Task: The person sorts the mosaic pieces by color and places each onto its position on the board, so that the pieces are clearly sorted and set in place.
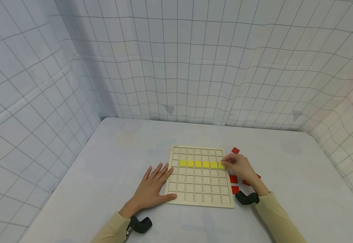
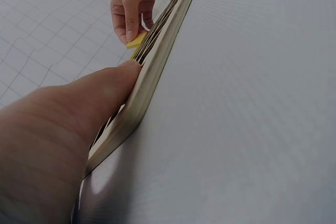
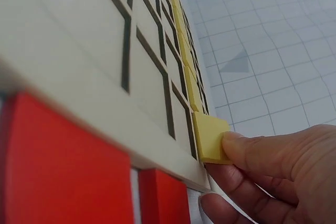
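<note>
A pale wooden grid board lies on the table, with a row of several yellow square tiles across its upper part. My right hand pinches a yellow tile between thumb and fingers at the right end of that row. In the right wrist view this tile stands tilted and raised above the grid. My left hand lies spread at the board's left side, its fingertips at the left edge and its thumb on the near left corner.
Several red square tiles lie on the table along the board's right side, some partly hidden by the right hand and wrist. One red tile lies farther back. Black wrist devices are worn on both arms. Grid-patterned cloth hangs around the table.
</note>
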The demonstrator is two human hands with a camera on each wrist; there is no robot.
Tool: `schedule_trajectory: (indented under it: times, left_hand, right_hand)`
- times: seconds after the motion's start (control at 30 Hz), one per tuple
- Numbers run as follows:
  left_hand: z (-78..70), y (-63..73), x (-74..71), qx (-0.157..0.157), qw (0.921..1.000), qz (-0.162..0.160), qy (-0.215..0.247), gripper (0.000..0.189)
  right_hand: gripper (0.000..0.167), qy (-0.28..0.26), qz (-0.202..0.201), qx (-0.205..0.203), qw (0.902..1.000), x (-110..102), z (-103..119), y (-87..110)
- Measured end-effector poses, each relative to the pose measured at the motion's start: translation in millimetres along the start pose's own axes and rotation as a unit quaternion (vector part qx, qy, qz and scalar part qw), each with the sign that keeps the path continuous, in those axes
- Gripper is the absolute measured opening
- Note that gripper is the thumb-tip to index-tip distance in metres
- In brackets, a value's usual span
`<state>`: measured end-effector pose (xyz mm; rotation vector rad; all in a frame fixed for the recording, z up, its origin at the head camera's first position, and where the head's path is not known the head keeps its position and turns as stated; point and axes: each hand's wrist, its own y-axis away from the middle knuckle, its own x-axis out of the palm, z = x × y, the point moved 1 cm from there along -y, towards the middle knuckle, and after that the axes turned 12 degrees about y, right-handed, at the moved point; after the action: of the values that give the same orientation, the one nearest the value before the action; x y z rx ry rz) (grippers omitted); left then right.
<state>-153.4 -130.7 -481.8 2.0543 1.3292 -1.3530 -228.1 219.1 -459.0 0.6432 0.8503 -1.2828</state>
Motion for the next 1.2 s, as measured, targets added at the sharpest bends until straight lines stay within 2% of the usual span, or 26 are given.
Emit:
schedule_trajectory:
  times: [0.7, 1.0, 1.2]
  left_hand:
    - [5.5, 0.8, 3.9, -0.004, 1.0000, 0.003, -0.006, 0.091]
    - [3.6, 0.9, 2.5, -0.004, 1.0000, 0.001, -0.002, 0.090]
    - [2.9, 0.7, 2.0, -0.002, 1.0000, 0.000, -0.002, 0.090]
  right_hand:
    - [0.005, 0.015, -0.010, -0.003, 0.9998, 3.9, 2.9, 1.1]
    - [0.005, 0.014, -0.011, 0.009, 0.9998, 3.8, 4.3, 2.5]
    - [0.006, 0.015, -0.021, -0.002, 0.9997, 0.8, 4.6, 6.3]
